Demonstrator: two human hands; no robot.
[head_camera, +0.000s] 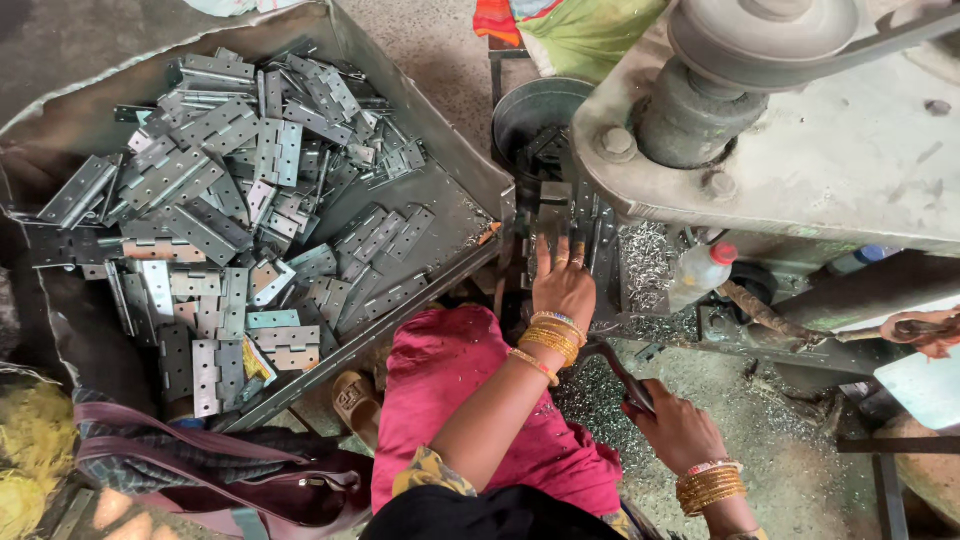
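My left hand (562, 283) reaches forward under the grey machine (800, 130), fingers spread on a metal hinge piece (556, 228) at the work spot; bangles ring the wrist. My right hand (676, 428) is closed around a dark lever handle (622, 372) low on the machine's right. A large metal tray (455, 205) on the left holds several flat grey hinges (230, 190) in a loose heap.
Metal shavings (645, 262) pile beside a small plastic bottle with a red cap (700, 275). A dark round pulley (540, 110) sits behind the work spot. My pink-clad knee (450, 370) is in the middle, a bag with pink straps (230, 465) at lower left.
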